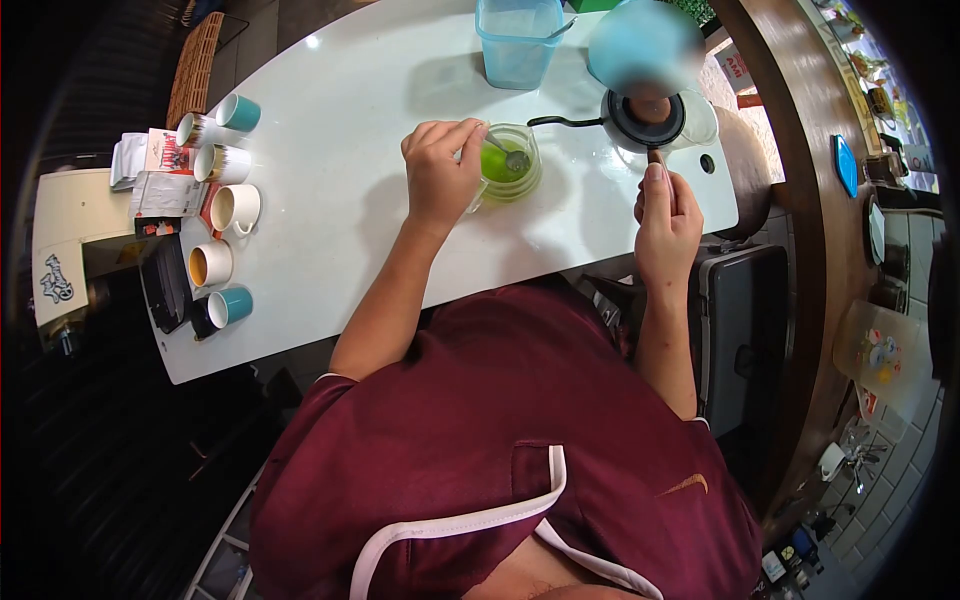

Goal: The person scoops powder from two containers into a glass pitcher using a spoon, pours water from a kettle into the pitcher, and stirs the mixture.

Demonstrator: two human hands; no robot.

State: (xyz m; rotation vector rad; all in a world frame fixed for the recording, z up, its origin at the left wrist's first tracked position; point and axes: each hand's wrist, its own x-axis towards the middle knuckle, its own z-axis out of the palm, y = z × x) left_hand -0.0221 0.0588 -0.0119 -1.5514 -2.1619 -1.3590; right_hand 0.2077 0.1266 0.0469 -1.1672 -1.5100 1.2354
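Observation:
My left hand (442, 172) is closed, pinching the handle of a metal spoon (517, 160) whose bowl rests over the green liquid (495, 170). That liquid is inside a clear glass jug (528, 186) standing on the white table. My right hand (668, 222) is wrapped round the brown handle of a black gooseneck kettle (628, 128). The kettle's thin spout points left, its tip close to the jug's upper right rim. I cannot see whether anything is flowing from it.
Several cups (236, 208) line the left end of the white table (330, 240), beside packets (165, 193). A blue plastic container (520, 45) stands at the back. Near the kettle is a clear glass vessel (700, 122). A blurred round light-blue object (635, 45) is behind it.

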